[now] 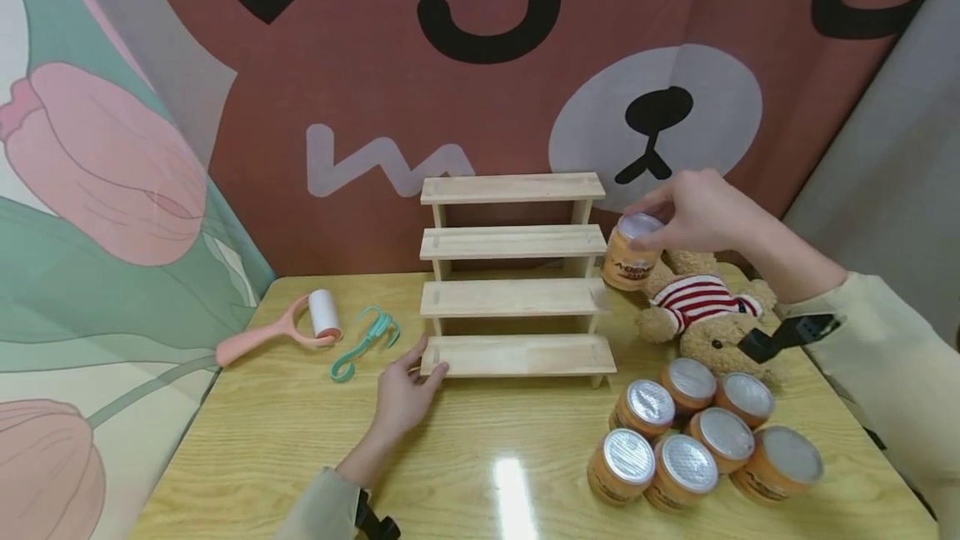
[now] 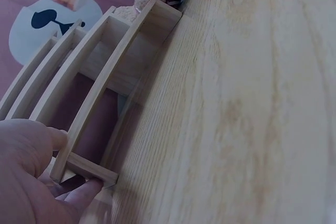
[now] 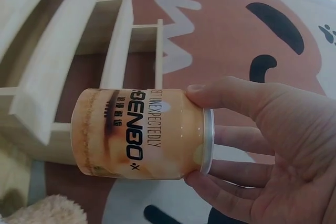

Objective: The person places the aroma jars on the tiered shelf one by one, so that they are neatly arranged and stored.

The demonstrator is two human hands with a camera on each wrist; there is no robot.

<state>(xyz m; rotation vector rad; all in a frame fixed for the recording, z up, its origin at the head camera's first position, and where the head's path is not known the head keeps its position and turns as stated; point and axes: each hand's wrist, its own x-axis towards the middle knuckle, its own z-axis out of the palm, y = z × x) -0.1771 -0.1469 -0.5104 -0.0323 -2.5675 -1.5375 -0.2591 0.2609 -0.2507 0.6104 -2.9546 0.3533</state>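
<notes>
At the near right of the table (image 1: 450, 473), seven orange cans (image 1: 682, 463) stand grouped. Farther in, the left hand (image 1: 403, 394) pinches the wooden shelf (image 1: 517, 355) by its lowest board's left end. Beyond, near a teddy bear (image 1: 701, 300), the right hand (image 1: 701, 211), thumb and fingers curled round the top, holds another can (image 1: 628, 261) aloft beside the shelf, before a curtain (image 1: 487, 98).

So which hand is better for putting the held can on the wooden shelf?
Probably the right hand: it grips the can, up beside the wooden shelf. The left hand is busy holding the end of the bottom step.
</notes>
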